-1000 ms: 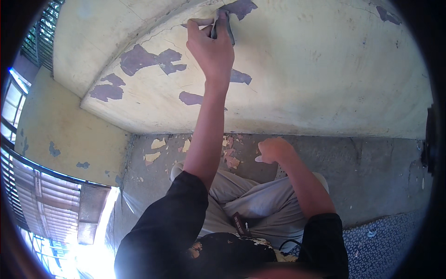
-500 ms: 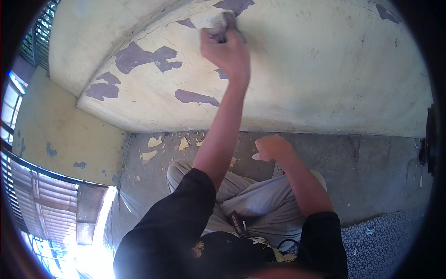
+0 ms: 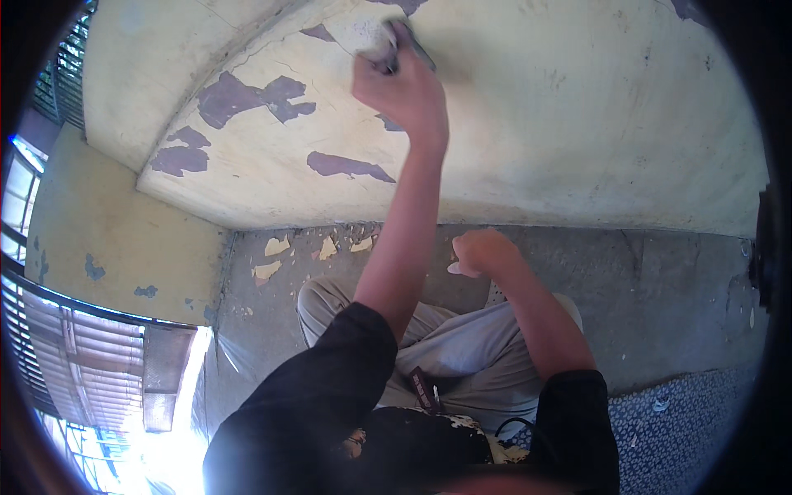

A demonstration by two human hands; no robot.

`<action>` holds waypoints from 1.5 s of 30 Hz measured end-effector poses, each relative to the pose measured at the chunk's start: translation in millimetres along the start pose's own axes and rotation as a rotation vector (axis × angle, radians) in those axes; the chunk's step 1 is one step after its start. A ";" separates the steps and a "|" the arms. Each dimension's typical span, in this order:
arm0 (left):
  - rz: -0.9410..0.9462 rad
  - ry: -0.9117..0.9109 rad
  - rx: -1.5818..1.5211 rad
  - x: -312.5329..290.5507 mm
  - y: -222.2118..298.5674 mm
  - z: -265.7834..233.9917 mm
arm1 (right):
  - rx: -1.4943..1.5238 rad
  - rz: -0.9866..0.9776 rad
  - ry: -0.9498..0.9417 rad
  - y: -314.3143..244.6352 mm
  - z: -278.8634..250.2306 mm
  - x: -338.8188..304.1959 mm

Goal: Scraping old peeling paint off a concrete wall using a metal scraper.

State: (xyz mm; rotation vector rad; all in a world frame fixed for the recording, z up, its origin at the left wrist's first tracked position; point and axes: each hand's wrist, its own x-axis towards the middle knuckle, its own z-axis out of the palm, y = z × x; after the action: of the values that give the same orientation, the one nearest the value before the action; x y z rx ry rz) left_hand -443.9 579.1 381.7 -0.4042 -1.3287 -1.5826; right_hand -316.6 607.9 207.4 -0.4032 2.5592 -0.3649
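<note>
High on the cream wall [image 3: 536, 124] my left hand [image 3: 404, 91] is closed around a grey-white, sheet-like piece [image 3: 375, 37]. A dark edge shows past the fingers; blur hides whether the piece is cloth or sandpaper. It lies against the wall among patches of peeled paint, where a purple-grey layer [image 3: 227, 99] shows. My right hand [image 3: 487, 252] is closed in a loose fist above my right knee, near the wall's foot. Something small and white sticks out by its thumb side, too small to name.
Flakes of cream paint [image 3: 276, 246] lie on the grey concrete floor [image 3: 660, 289] along the wall. My crossed legs [image 3: 462, 346] are close to it. A patterned blue-grey mat [image 3: 685, 437] is at the lower right. A slatted metal screen [image 3: 74, 355] stands at the left.
My left hand stays at nearly the same spot on the wall with the grey-white piece, tilted slightly differently. The right hand has barely moved. The whole view has shifted a little.
</note>
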 end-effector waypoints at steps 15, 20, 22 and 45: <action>-0.167 -0.023 -0.217 25.7 0.7 -0.9 | 0.032 0.019 0.028 -2.0 2.7 -2.7; -0.051 -0.037 -0.112 -11.9 -16.3 -2.3 | 0.014 -0.004 0.090 3.7 11.3 8.3; -0.174 -0.070 -0.192 1.5 6.6 -5.2 | 0.028 0.021 0.047 -0.2 9.4 0.8; -0.107 -0.043 -0.057 29.5 3.4 -5.0 | 0.067 -0.008 0.110 3.7 10.1 0.8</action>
State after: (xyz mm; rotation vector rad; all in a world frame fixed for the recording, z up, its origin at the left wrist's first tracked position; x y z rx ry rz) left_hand -452.9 561.3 404.4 -0.4108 -1.3595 -1.7120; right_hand -312.7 609.3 197.5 -0.3786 2.6442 -0.4864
